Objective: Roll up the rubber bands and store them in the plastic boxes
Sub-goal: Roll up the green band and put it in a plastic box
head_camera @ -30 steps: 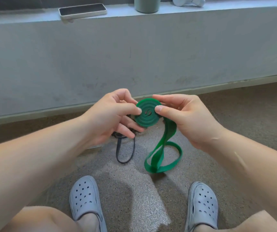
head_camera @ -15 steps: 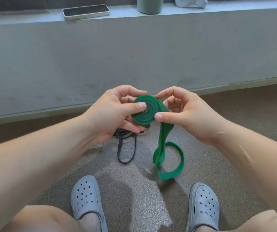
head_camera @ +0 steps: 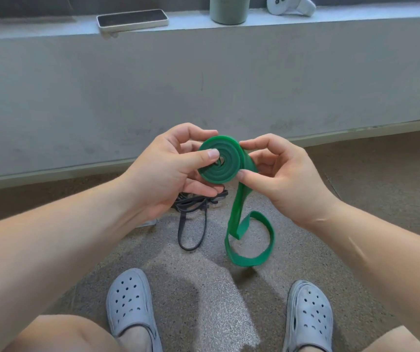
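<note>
A wide green rubber band [head_camera: 225, 168] is partly wound into a flat coil held in front of me. My left hand [head_camera: 168, 174] pinches the coil, thumb on its centre and fingers behind it. My right hand [head_camera: 282, 176] grips the band at the coil's right edge between thumb and fingers. The unwound tail of the green band hangs down and curls in a loop above the floor. A thin black rubber band [head_camera: 192, 217] lies in a tangle on the floor below my left hand. A clear plastic corner [head_camera: 148, 222] peeks out under my left wrist.
I sit facing a grey concrete ledge [head_camera: 203, 85]. On its top lie a phone [head_camera: 132, 19], a green cup [head_camera: 229, 8] and a white controller [head_camera: 290, 6]. My feet in grey clogs [head_camera: 130, 303] rest on the speckled floor.
The coil has grown by a turn and tilted. The hanging tail is shorter and its loop has lifted. My right hand shifted its grip from the coil's face to its right edge.
</note>
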The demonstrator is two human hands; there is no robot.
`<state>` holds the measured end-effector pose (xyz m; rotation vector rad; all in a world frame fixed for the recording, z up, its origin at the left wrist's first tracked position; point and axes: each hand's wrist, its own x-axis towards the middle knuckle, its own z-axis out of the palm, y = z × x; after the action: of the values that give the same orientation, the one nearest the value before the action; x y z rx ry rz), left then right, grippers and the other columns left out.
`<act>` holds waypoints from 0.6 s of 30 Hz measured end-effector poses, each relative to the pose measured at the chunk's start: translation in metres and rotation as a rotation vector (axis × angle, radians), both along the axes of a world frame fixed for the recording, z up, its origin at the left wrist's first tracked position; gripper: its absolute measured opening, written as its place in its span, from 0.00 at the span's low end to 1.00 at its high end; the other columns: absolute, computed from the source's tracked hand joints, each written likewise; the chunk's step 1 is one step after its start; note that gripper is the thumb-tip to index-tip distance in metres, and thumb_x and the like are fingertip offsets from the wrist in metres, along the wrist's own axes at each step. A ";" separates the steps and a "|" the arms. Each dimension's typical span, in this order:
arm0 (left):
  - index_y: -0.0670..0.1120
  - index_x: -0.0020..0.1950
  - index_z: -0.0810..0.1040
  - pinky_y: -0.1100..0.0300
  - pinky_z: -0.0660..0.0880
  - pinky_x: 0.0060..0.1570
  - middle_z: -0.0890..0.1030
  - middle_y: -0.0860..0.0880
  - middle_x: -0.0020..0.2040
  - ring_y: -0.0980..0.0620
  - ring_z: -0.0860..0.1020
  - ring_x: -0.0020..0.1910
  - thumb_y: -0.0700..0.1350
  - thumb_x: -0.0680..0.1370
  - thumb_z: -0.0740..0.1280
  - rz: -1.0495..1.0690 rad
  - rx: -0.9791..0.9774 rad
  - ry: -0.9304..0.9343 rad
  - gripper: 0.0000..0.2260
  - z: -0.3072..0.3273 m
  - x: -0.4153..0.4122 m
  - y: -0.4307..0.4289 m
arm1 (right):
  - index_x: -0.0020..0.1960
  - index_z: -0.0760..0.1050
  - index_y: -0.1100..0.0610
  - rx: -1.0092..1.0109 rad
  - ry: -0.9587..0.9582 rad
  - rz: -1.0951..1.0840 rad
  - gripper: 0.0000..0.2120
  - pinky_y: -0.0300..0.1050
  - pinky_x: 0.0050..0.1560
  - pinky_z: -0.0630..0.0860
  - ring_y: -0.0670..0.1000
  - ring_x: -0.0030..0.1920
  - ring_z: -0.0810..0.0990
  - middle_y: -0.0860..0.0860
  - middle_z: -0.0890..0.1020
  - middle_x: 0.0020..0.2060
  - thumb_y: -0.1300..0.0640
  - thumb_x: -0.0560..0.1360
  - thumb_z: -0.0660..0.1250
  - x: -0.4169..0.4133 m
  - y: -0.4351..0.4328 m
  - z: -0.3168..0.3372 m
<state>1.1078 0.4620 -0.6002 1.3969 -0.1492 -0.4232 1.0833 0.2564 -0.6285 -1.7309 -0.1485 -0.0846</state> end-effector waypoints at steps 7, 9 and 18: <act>0.47 0.54 0.80 0.49 0.84 0.34 0.82 0.43 0.49 0.42 0.84 0.40 0.36 0.79 0.68 0.106 0.054 -0.025 0.08 -0.003 0.000 -0.004 | 0.52 0.82 0.55 -0.150 -0.002 -0.029 0.11 0.64 0.50 0.81 0.64 0.45 0.85 0.51 0.88 0.40 0.58 0.70 0.68 0.002 -0.001 0.007; 0.47 0.54 0.80 0.52 0.83 0.33 0.82 0.43 0.49 0.43 0.84 0.40 0.36 0.79 0.68 0.129 0.053 -0.021 0.08 -0.002 0.000 -0.004 | 0.50 0.82 0.56 -0.121 0.002 -0.026 0.10 0.66 0.50 0.81 0.66 0.45 0.85 0.52 0.88 0.40 0.58 0.70 0.68 0.002 -0.001 0.009; 0.47 0.54 0.77 0.47 0.83 0.38 0.83 0.41 0.51 0.40 0.85 0.38 0.37 0.80 0.67 0.214 -0.094 0.090 0.06 -0.002 -0.008 -0.019 | 0.52 0.77 0.62 0.202 0.030 -0.080 0.05 0.63 0.53 0.82 0.61 0.47 0.87 0.58 0.88 0.43 0.68 0.78 0.69 -0.010 0.020 -0.003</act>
<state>1.0996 0.4434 -0.6018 1.2837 0.0533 -0.2967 1.0730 0.2764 -0.6314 -1.5351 -0.0468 -0.1286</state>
